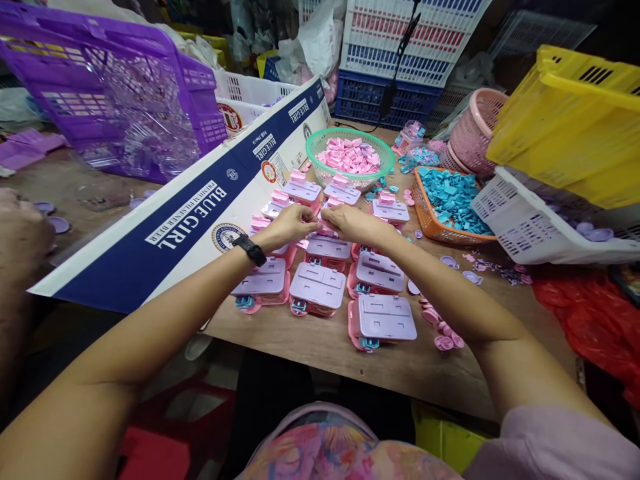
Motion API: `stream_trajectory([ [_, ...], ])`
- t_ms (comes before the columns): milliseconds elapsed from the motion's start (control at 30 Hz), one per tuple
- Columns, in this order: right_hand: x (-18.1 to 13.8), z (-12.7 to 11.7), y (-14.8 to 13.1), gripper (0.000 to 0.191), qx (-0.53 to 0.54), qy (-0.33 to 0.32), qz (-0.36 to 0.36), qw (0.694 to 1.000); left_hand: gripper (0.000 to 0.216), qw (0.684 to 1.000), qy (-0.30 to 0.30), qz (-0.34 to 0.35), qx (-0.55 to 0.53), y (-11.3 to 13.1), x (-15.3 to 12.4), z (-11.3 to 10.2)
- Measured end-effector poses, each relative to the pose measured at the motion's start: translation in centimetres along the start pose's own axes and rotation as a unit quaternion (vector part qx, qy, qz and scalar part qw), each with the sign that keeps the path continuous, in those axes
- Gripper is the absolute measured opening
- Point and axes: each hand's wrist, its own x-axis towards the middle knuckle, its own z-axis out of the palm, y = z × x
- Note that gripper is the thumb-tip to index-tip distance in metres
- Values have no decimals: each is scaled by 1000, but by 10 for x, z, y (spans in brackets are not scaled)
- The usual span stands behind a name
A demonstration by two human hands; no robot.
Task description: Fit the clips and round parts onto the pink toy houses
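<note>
My left hand (296, 223), with a black watch on its wrist, and my right hand (345, 221) meet over the middle rows of small toy boxes. The fingertips of both are closed in a pinch around a small pink plastic piece (327, 230), partly hidden by the fingers. Beneath them lies a box with a lilac lid (327, 248) and a pink base. Several similar boxes stand in rows, the nearest a lilac-lidded box (387, 317) with a blue clip at its front. Boxes farther back carry a pink piece (387, 197) standing up on the lid.
Behind the boxes sits a green basket (311, 150) of pink pieces. An orange basket (450, 233) of blue pieces stands right, near a white crate (525, 233). A cardboard panel (195, 207) slants along the left. Beyond it are a purple crate (195, 87) and another person's arm (20, 247).
</note>
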Motion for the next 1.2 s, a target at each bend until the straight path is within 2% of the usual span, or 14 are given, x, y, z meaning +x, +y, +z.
stream_trajectory([
  [267,1,-2,-4,15,-6,4,-22,1000,31,998,-36,-28,-37,0,0,-8],
  [467,3,5,1,16,22,35,-33,999,41,995,-11,-38,-88,2,-2,-8],
  [733,1,3,1,17,51,30,-43,997,38,985,-42,-60,-159,1,1,-5],
  [900,-2,18,-3,20,56,71,-21,996,38,985,-60,-75,-146,-3,7,-3],
  [1000,-5,27,-3,22,44,95,-6,994,42,988,-38,-79,-130,4,5,-3],
  [1067,-8,30,0,18,61,109,7,992,45,990,-3,-78,-115,11,0,-3],
  [1133,-16,28,-1,15,100,156,27,982,44,989,50,-65,-127,18,-8,-3],
  [1200,-29,24,-8,18,157,228,47,960,40,975,111,-52,-184,25,-16,1],
])
